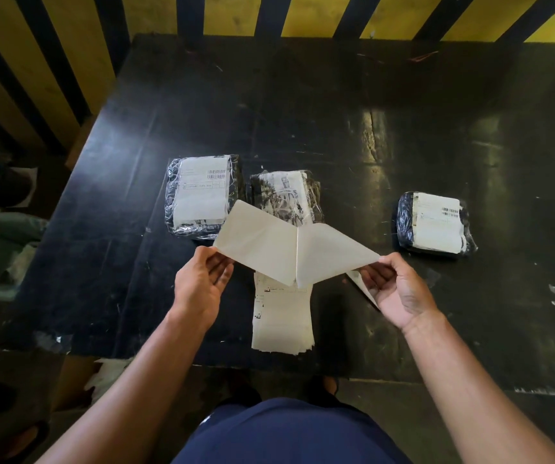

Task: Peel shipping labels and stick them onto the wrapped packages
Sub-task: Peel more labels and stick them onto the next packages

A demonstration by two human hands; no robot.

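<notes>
You hold a label sheet spread between both hands over the black table.

The black table fills most of the frame, with three wrapped packages in mid-frame: left package, middle package partly behind the sheet, and right package well apart. The label sheet hangs at centre, folded into two flaps. Below it the label stack lies on the table. Your left hand pinches the sheet's left corner; your right hand pinches the right tip.
</notes>
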